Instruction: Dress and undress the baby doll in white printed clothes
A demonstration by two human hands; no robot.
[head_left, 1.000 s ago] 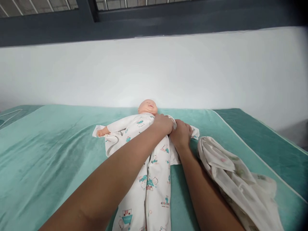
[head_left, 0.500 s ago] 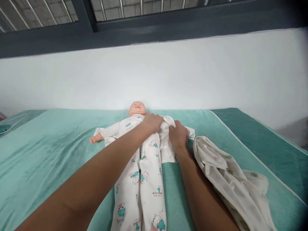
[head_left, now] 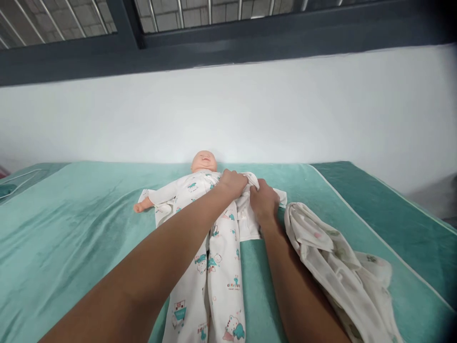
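Observation:
A baby doll [head_left: 203, 161] lies on its back on a teal mattress [head_left: 71, 224], head toward the wall. It wears a white printed sleepsuit [head_left: 214, 267] whose legs reach toward me. My left hand [head_left: 233, 183] is closed on the sleepsuit's fabric at the doll's chest, near its far shoulder. My right hand [head_left: 264, 202] rests right beside it, fingers curled into the loose white cloth at the doll's side. The doll's bare hand [head_left: 138, 207] sticks out of the sleeve at the left. The doll's other arm is hidden under my hands.
A crumpled white printed cloth [head_left: 339, 267] lies on the mattress at my right. A white wall [head_left: 228, 109] rises behind the bed, with a dark window frame [head_left: 228, 43] above. A white cable [head_left: 21, 176] lies at the far left.
The view has shifted, so the doll sits a little further left and up. My hands stay together on the fabric at the doll's chest, kneading it slightly.

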